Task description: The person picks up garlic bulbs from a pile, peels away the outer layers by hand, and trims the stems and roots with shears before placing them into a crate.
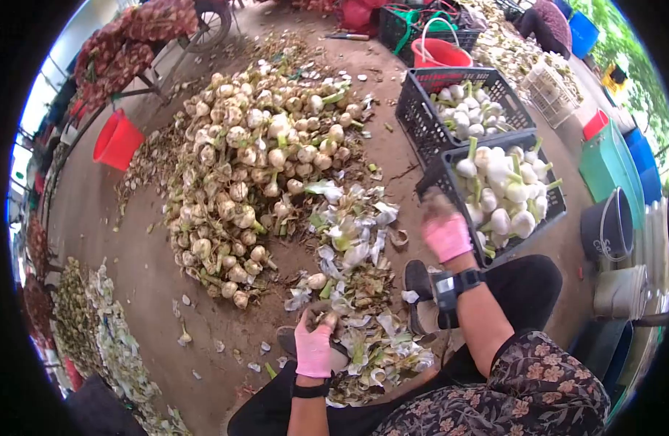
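My left hand, in a pink glove with soiled fingers, is low over the peelings with its fingers curled; what it holds, if anything, I cannot make out. Just above it lies a garlic bulb with a green stem. My right hand, gloved alike, is beside the near black crate, and its fingers are smeared by motion. Clean white garlic bulbs with cut stems fill that crate. A big heap of unpeeled garlic spreads in front of me, with loose garlic skins at its right side.
Behind the near crate stands another black crate of white garlic, with a red bucket beyond. Another red bucket is at the left. Along the right are a dark bucket and a green tub. Another person bends at the back.
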The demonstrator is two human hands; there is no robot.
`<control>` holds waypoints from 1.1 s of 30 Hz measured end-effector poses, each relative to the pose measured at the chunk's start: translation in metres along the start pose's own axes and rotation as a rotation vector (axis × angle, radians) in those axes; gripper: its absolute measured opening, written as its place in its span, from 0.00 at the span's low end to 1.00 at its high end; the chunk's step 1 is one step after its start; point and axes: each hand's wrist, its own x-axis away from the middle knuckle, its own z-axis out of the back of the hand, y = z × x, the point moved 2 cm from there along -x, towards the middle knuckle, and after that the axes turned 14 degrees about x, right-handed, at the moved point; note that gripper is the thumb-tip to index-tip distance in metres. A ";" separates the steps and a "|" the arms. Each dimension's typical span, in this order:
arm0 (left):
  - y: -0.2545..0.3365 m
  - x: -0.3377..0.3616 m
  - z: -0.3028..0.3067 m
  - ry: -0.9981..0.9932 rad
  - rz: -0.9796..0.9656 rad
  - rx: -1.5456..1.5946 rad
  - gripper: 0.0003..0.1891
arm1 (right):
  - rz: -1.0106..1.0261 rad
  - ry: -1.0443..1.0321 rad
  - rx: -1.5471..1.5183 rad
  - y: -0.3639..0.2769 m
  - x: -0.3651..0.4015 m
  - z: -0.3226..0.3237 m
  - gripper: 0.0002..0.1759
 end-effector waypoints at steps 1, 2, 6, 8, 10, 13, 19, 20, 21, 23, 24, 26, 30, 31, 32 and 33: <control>0.002 0.002 -0.001 0.009 0.005 0.004 0.15 | -0.108 0.001 0.206 0.027 -0.004 -0.011 0.14; 0.004 0.003 -0.002 0.004 -0.005 -0.014 0.15 | -0.216 -0.001 0.410 0.057 -0.008 -0.026 0.14; 0.012 0.001 0.001 0.058 -0.050 -0.106 0.13 | 0.080 -0.304 1.694 0.156 -0.048 -0.069 0.13; 0.019 0.004 -0.004 0.084 -0.010 -0.046 0.13 | 0.164 -0.466 1.866 0.195 -0.069 -0.093 0.23; 0.013 0.001 0.007 0.097 0.030 -0.026 0.14 | 0.350 -0.588 2.207 0.228 -0.086 -0.119 0.27; 0.013 -0.002 0.013 0.118 0.099 -0.141 0.17 | 0.443 -0.703 2.284 0.273 -0.123 -0.143 0.34; 0.022 -0.006 0.015 0.082 0.115 -0.226 0.19 | 0.278 -0.554 2.307 0.304 -0.139 -0.111 0.31; 0.025 -0.005 0.014 0.090 0.126 -0.189 0.20 | 0.213 -0.455 2.145 0.300 -0.133 -0.099 0.31; 0.019 -0.006 0.020 0.089 0.117 -0.184 0.20 | -0.004 -0.395 1.922 0.297 -0.127 -0.078 0.27; 0.003 -0.006 0.037 0.060 -0.084 -0.276 0.18 | -0.393 -0.231 1.508 0.271 -0.091 -0.065 0.22; 0.012 -0.005 0.030 0.118 0.000 -0.197 0.20 | -0.572 -0.126 1.318 0.244 -0.057 -0.080 0.20; 0.016 -0.006 0.030 0.124 -0.166 -0.270 0.27 | -0.271 -0.431 1.570 0.198 -0.004 -0.095 0.19; 0.012 -0.004 0.027 0.156 -0.476 -0.885 0.41 | 0.259 -1.147 1.623 0.187 0.061 -0.081 0.18; -0.005 -0.007 0.033 0.168 -0.626 -0.941 0.42 | 0.390 -1.164 1.692 0.184 0.073 -0.083 0.19; 0.002 -0.006 0.027 0.205 -0.664 -0.836 0.38 | 0.533 -1.161 1.763 0.176 0.086 -0.097 0.19; 0.019 -0.001 0.021 0.168 -0.609 -0.668 0.34 | -0.091 -0.779 1.181 0.167 0.097 -0.117 0.19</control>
